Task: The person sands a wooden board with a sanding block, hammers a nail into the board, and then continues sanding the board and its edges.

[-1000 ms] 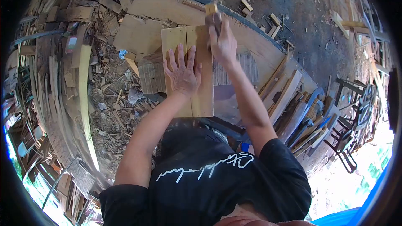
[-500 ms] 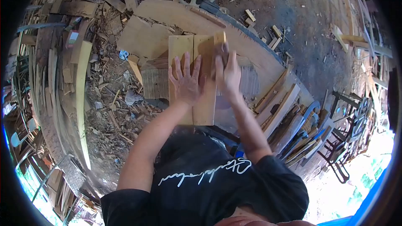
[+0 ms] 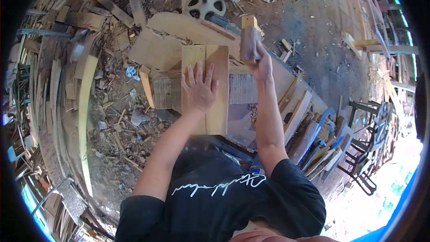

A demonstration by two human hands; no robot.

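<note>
Two pale boards (image 3: 217, 107) lie side by side, a narrow seam between them, across a rough wooden block (image 3: 242, 88). My left hand (image 3: 200, 93) rests flat on them with its fingers spread, covering part of the seam. Raised to the right of the boards, my right hand (image 3: 263, 66) is closed around the lower end of a wooden block with a dark brown side and a pale end (image 3: 249, 40). That block is held apart from the boards, its pale end pointing away from me.
A thin plywood sheet (image 3: 172, 22) spreads behind the boards, near a spoked wheel (image 3: 205, 6). Wood scraps and chips litter the ground. Long planks (image 3: 86, 121) line the left side; stacked offcuts (image 3: 299, 114) and a dark metal frame (image 3: 365, 139) stand at right.
My right hand has lifted the wooden block off the boards' right edge and swung it up and to the right. My left hand stays flat on the boards.
</note>
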